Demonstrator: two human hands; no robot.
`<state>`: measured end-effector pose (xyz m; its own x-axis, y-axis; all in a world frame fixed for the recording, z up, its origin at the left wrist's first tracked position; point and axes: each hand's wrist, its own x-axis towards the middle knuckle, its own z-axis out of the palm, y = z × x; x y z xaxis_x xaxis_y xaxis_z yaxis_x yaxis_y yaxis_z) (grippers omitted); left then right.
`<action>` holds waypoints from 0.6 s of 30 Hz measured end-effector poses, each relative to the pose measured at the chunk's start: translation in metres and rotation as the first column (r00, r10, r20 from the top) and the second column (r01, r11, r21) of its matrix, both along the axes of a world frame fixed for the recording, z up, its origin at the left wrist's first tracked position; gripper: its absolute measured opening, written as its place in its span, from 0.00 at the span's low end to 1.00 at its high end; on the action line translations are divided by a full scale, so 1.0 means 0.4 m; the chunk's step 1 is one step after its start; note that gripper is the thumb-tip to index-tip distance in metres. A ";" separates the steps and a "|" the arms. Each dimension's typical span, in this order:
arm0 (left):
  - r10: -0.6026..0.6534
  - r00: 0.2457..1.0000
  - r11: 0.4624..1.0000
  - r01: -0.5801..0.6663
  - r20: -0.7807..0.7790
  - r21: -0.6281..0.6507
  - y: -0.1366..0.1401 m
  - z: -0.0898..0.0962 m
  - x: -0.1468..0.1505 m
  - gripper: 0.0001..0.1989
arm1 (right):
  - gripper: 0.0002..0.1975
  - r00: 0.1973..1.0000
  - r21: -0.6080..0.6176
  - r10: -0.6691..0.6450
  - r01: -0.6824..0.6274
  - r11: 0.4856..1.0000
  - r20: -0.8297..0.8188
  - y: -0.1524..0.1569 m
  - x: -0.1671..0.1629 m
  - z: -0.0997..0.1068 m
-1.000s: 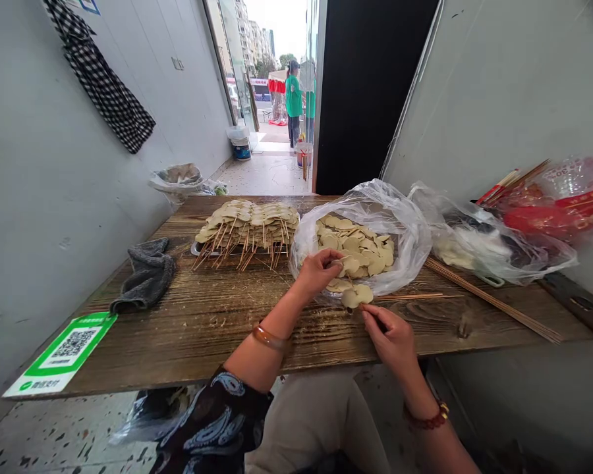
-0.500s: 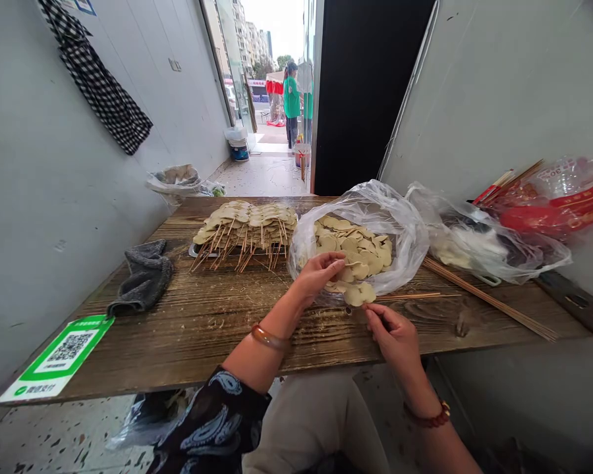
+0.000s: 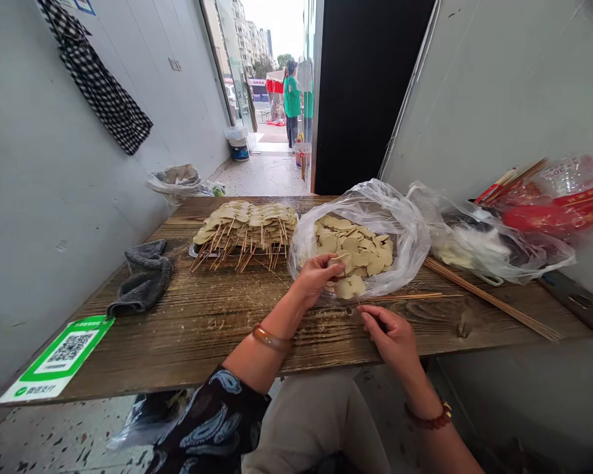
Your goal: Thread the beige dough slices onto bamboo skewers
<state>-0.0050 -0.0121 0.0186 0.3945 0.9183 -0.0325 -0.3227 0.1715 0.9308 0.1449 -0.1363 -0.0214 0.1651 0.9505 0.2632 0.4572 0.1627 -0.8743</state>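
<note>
Wooden table (image 3: 202,342), pale walls, doorway open to the street beyond your fingers. Your left hand (image 3: 317,276): thumb and forefinger together, clamped on a pale slice (image 3: 344,261) at the near side of the bag (image 3: 410,227); the other fingers' curl is partly hidden. Your right hand (image 3: 391,332): thumb and forefinger pinched tight on the skewer (image 3: 359,305), remaining fingers folded in. Threaded slices (image 3: 350,288) sit on it, just ahead of the right fingertips and just below the left ones.

Left forearm runs up and rightward, bangle (image 3: 271,339) below the wrist, back of the hand mostly up. Right forearm angles in from lower right, bracelet (image 3: 429,418) on it, fingertips pointing left toward the other hand. Loose slices (image 3: 363,243) fill the bag beyond your left fingertips; the stack (image 3: 250,214) lies farther left; sticks (image 3: 410,297) rest just beyond your right knuckles.
</note>
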 end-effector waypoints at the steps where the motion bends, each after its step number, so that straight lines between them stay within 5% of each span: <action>1: 0.027 1.000 1.000 -0.027 0.004 0.000 0.001 0.002 -0.001 0.18 | 0.13 1.000 0.006 0.001 -0.001 1.000 0.012 0.000 0.000 0.001; 18: -0.036 0.992 0.999 0.038 -0.125 0.013 -0.011 -0.009 0.014 0.18 | 0.11 0.995 0.131 -0.055 0.044 0.990 0.078 0.008 -0.004 -0.006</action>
